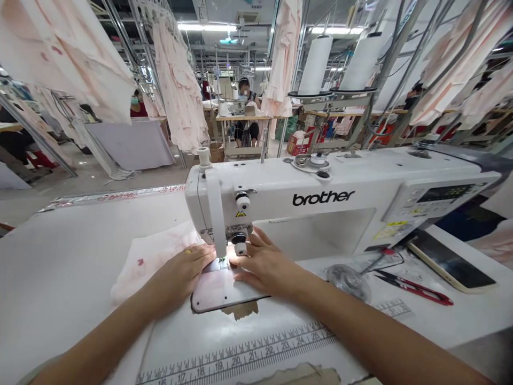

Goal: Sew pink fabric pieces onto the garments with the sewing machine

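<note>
A white sewing machine [272,195] marked "brother" stands before me, its lamp lighting the needle area. Pale pink fabric [138,262] with small dark pink marks lies left of the presser foot [223,263]. On this fabric rests my left hand [182,272], fingers stretched flat towards the foot, a ring on one of them. My right hand [266,262] is just right of the foot, its fingers apart, some partly behind the machine head's knob. Whether a fabric edge lies under the right fingertips is hard to make out.
Red-handled thread snips [417,287], a phone [452,261] and a clear round object [349,282] lie on the right. A printed ruler scale [248,355] runs along the table front. Thread cones [315,64] and hanging pink garments [178,80] stand beyond; a co-worker [245,99] sits farther back.
</note>
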Tool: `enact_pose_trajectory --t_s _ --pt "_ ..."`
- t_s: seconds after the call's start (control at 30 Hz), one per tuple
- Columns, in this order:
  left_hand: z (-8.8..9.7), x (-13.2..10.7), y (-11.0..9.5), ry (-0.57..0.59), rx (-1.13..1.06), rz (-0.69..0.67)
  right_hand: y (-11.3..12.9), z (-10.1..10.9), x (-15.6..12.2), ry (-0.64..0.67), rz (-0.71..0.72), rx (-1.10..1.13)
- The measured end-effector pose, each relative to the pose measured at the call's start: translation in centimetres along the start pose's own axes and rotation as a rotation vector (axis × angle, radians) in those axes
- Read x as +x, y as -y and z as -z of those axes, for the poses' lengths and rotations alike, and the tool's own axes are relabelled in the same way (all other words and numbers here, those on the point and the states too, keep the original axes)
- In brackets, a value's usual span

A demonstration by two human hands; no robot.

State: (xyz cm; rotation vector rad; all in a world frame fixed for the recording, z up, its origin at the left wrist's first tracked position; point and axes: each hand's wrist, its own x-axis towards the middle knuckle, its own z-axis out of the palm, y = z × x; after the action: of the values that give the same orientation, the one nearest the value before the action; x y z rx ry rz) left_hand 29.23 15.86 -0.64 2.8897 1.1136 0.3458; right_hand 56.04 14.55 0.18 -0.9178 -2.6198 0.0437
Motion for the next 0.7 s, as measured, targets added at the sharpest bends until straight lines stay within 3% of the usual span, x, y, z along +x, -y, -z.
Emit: enact_pose_trajectory --t_s 0.17,0.37,0.47,0.57,0.7 --pt "0.0 0.1 1.9 0.072 -0.079 0.020 0.5 0.3 0.2 0.021 -0.020 0.006" --pt "2.3 1.0 10.1 0.132 -0.058 0.270 0.7 0.2 0.2 0.009 -0.020 0.022" --pt "4.3 0.1 11.8 0.163 -0.042 0.383 0.5 0.0 0.2 -0.003 -0.008 0.015" --pt "5.9 -2.1 9.2 0.224 -0.079 0.372 0.4 -0.1 0.2 -0.005 0.005 0.009" --pt "6.4 -6.0 2.2 0.356 -0.268 0.121 0.4 0.0 0.2 -0.004 0.009 0.027"
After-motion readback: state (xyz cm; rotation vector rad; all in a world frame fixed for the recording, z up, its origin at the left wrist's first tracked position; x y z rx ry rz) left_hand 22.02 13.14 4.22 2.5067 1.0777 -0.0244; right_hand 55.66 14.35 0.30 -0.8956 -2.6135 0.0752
